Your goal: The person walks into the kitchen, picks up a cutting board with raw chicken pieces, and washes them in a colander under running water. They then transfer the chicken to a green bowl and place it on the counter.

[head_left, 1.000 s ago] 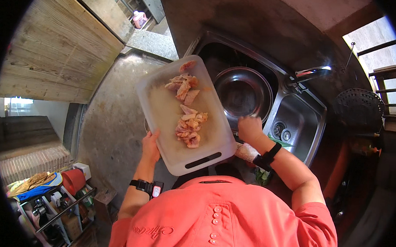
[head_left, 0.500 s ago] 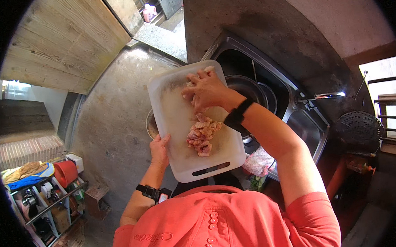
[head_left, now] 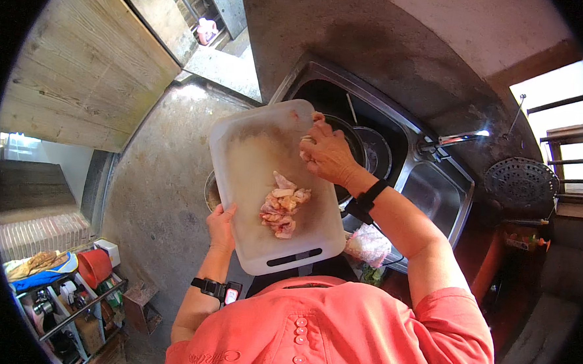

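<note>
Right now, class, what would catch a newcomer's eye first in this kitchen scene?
A white rectangular plastic cutting board held over the stainless steel sink dominates the middle, gripped at its left edge by the left hand. A pile of pale pink raw meat pieces lies on it, while the right hand grasps a piece at the board's far right edge.

Cutting board (head_left: 259, 174): translucent white plastic, matt, scuffed toward centre. Meat pieces (head_left: 282, 212): raw, pale pink, moist sheen. Sink (head_left: 436, 189): stainless steel, brushed, dull reflections; tap (head_left: 453, 139) polished metal, glossy. Countertop (head_left: 154, 168): grey stone or concrete, rough, mottled. Cabinet panel (head_left: 73, 72): unfinished wood, coarse grain.
</note>
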{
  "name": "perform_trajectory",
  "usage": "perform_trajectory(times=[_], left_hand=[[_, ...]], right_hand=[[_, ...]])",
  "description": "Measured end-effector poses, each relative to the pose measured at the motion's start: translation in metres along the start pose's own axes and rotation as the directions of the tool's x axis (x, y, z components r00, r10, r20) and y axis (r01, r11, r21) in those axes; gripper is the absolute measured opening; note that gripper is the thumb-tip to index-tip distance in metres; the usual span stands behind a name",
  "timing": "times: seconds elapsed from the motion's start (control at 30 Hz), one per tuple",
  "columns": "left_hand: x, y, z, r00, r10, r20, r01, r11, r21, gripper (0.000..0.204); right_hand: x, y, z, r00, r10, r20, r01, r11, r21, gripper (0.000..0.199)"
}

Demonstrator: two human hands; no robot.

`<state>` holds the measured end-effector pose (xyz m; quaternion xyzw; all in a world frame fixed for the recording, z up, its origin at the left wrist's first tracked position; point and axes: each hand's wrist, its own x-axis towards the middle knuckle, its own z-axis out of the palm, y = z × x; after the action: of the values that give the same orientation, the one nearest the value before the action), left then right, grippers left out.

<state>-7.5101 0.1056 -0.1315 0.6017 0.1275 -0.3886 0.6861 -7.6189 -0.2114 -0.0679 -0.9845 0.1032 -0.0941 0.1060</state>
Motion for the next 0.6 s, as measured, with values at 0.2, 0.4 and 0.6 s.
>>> perform_trajectory(times=[0.2,0.4,0.6], left_hand=[[0.001,-0.005,-0.001,0.998,0.038,-0.043,-0.038,0.999,0.008,0.027],[0.001,-0.005,-0.001,0.995,0.060,-0.074,-0.053,0.995,0.087,0.029],[-0.004,-0.007,0.003,0.987,0.107,-0.123,-0.087,0.984,0.154,0.040]], right_hand=[[-0.049,0.049,-0.004,0.933,0.354,0.071,-0.361,0.905,0.226,0.033],[-0.107,0.070,0.019,0.521,0.853,-0.036,-0.796,0.501,0.340,0.062],[-0.146,0.037,0.069,0.254,0.579,0.775,-0.768,-0.366,0.525,0.025]])
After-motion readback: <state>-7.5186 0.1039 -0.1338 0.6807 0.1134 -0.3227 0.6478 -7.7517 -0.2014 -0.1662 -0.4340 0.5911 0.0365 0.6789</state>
